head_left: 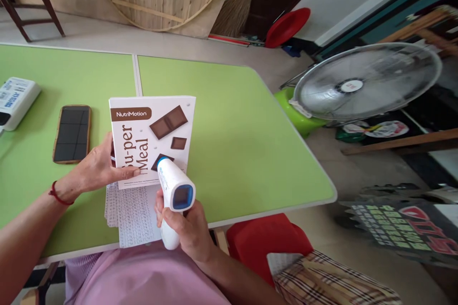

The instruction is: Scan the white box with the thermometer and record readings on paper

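Observation:
My left hand grips the left side of a white box printed "NutriMotion" and "Su-per Meal" with chocolate pieces, its thumb across the front face. In my right hand is a white and blue handheld infrared thermometer, fingers wrapped round its handle. The thermometer's front end overlaps the lower part of the box; whether they touch I cannot tell. Its small screen faces me and looks dark. Below the box, printed paper sheets lie at the table's near edge.
The green table carries a phone in a brown case and a white device at the left. Beyond its right end stands a large fan. A red stool is by the near edge, with plaid cloth beside it.

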Tool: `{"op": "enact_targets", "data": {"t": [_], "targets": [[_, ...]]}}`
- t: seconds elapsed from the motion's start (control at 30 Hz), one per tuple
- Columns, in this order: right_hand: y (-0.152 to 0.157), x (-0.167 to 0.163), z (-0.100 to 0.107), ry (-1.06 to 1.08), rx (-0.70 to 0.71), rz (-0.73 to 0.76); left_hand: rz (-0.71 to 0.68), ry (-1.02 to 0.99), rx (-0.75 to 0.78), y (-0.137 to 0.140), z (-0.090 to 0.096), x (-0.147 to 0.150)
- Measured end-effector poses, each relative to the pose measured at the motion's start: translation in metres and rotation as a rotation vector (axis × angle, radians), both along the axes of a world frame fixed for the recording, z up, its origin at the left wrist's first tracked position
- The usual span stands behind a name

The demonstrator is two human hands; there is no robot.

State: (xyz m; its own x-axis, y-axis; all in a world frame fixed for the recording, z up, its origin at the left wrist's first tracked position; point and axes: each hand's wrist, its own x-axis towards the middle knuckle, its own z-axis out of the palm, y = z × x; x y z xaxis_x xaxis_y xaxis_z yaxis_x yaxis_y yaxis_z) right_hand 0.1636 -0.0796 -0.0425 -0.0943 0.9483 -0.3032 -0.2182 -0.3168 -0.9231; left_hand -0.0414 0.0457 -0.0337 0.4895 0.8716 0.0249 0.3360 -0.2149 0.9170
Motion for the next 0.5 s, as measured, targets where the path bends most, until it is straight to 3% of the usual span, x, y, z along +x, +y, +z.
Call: {"op": "enact_targets", "data": {"t": [0.17,0.5], "targets": [[-0.0014,-0.0020,-0.0028,0.041,-0.004,-0.018,-0.026,0.013,0.051,0.0008,-0.0008,0.0002],[-0.0013,-0.0033,-0.0024,0.004,-0.014,-0.051,-0.011,-0.035,0.015,0.0011,-0.0013,0.0005]]}}
